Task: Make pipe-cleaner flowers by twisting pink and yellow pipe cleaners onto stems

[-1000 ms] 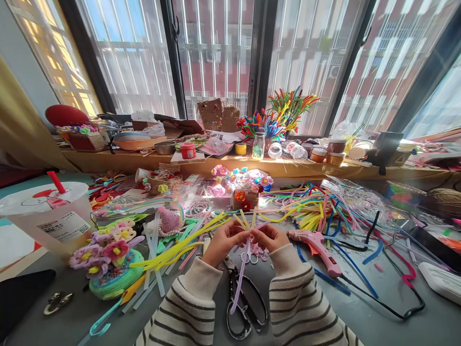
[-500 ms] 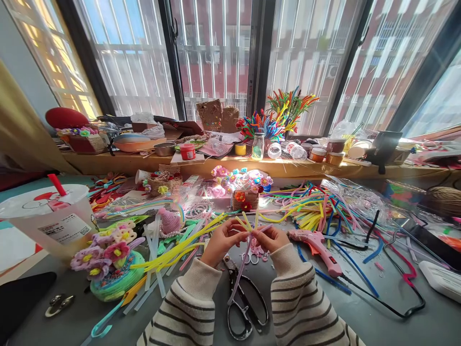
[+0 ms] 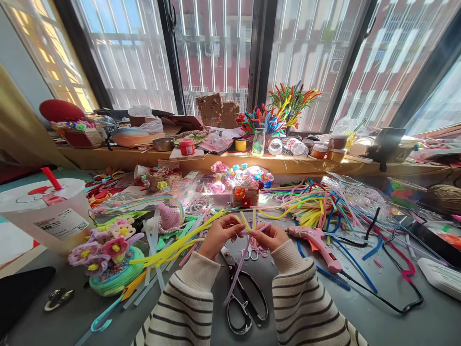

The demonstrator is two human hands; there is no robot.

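Observation:
Both hands meet over the middle of the table, pinching fuzzy pipe cleaners. My left hand has thumb and forefinger closed near the crossing of the strands. From the other side, my right hand pinches the same place. Short yellow pipe cleaners stick up between the fingertips. A purple pipe cleaner hangs down from the crossing, its other end pointing up to the right. Below it lie black-handled scissors, and small white-handled scissors rest beyond. Fingers partly hide where the strands join.
A pink glue gun with a black cord lies to the right, before a heap of pipe cleaners. On the left are a drink cup, a green pot of fuzzy flowers and yellow pipe cleaners. Jars line the sill.
The hanging purple end has swung left over the scissors. My left fingers have shifted slightly at the crossing, while the right hand stays almost in place. The view has moved slightly.

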